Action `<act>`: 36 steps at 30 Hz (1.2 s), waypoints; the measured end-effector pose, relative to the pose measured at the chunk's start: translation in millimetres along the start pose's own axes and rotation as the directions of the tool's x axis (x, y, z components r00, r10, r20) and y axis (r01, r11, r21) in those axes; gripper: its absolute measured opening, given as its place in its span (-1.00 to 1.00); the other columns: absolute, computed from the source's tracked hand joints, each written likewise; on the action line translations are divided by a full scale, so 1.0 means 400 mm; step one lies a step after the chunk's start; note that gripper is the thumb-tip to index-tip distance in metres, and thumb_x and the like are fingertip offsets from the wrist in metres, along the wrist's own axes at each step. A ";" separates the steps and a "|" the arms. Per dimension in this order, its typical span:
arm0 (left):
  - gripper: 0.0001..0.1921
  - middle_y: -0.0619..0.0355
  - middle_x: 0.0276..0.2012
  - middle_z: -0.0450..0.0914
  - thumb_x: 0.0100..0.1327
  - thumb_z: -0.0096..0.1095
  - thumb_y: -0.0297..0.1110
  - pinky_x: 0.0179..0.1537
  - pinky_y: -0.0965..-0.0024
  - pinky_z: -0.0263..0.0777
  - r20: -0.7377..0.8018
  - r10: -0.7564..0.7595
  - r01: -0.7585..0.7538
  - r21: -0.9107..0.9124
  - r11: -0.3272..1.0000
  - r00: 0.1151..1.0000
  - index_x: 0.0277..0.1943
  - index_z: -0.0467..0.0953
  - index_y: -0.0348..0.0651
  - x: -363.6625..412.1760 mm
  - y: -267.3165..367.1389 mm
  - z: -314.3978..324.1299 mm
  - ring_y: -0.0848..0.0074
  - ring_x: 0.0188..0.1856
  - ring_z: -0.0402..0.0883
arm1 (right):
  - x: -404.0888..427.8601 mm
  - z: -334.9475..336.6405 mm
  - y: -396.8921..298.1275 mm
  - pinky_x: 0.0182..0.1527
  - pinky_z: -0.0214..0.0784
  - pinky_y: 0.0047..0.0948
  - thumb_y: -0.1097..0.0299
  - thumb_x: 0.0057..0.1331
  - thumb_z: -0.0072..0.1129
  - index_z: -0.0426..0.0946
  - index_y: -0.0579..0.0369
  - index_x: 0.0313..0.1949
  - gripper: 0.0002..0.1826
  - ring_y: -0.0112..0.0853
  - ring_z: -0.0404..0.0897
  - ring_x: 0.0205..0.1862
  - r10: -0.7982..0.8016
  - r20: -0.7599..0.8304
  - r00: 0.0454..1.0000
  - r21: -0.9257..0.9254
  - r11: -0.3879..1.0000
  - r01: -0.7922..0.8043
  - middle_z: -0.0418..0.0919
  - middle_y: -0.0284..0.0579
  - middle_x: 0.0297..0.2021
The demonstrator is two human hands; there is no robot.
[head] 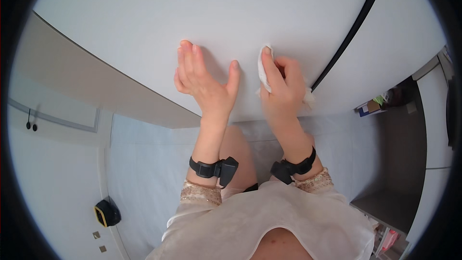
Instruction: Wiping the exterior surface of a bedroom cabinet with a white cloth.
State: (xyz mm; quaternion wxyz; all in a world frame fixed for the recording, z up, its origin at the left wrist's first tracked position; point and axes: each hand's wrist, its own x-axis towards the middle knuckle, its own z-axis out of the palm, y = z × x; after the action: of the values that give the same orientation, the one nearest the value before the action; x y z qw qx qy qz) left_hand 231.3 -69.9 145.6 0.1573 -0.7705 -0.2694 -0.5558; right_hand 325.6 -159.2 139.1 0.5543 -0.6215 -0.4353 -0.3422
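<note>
My right hand (285, 83) grips a crumpled white tissue or thin cloth (264, 70), which pokes out past the thumb and again below the palm. It is at a large smooth white panel (144, 25), apparently a cabinet door, just left of a long black strip (346, 39) along the panel's edge. To the left, my left hand (205, 76) holds nothing; its thumb is spread away from the fingers. The fingertips are at the panel's surface, though firm contact is hard to confirm. Each wrist wears a black strap with a small black device.
A grey-beige side face (108, 79) borders the panel on the left. Lower left is a white door (54, 173) beside a dark yellow-rimmed object (107, 212). On the right, a dark open shelf unit (397, 159) stands near small boxes (371, 107). Pale floor (151, 159) lies below.
</note>
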 end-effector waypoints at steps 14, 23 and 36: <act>-0.27 -0.01 0.30 0.27 0.06 0.27 -0.23 0.24 0.12 -0.21 -0.051 0.005 -0.011 -0.121 0.993 0.999 0.29 0.13 -0.18 -0.001 -0.033 0.000 0.30 0.35 0.14 | -0.025 0.011 -0.019 -0.50 0.23 -0.46 0.68 -0.06 0.20 0.58 0.09 -0.06 -0.51 -0.36 0.40 -0.47 0.028 -0.048 0.998 -0.146 0.989 -0.034 0.41 -0.22 -0.42; -0.23 -0.06 0.32 0.21 0.07 0.26 -0.29 0.22 0.11 -0.21 -0.010 0.059 -0.060 -0.151 0.987 0.998 0.32 0.06 -0.25 -0.009 -0.046 -0.011 0.26 0.37 0.10 | -0.025 0.022 -0.025 -0.51 0.21 -0.49 0.73 -0.09 0.17 0.58 0.10 -0.03 -0.46 -0.39 0.38 -0.48 -0.010 -0.077 0.997 -0.221 0.975 -0.008 0.37 -0.24 -0.45; -0.32 0.01 0.27 0.33 0.04 0.26 -0.26 0.22 0.12 -0.19 -0.031 0.003 -0.009 -0.209 0.978 1.000 0.24 0.21 -0.19 -0.001 -0.039 -0.014 0.33 0.31 0.24 | -0.020 0.020 -0.032 -0.51 0.20 -0.47 0.79 -0.18 0.11 0.59 0.14 -0.06 -0.41 -0.39 0.36 -0.49 0.040 -0.092 0.995 -0.217 0.974 -0.059 0.34 -0.23 -0.45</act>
State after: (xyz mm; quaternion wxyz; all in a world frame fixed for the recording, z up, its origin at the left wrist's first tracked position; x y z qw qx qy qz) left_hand 217.8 -60.6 146.2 0.0814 -0.7751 -0.2048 -0.5922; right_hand 310.1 -152.6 135.5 0.5089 -0.6742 -0.3545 -0.4009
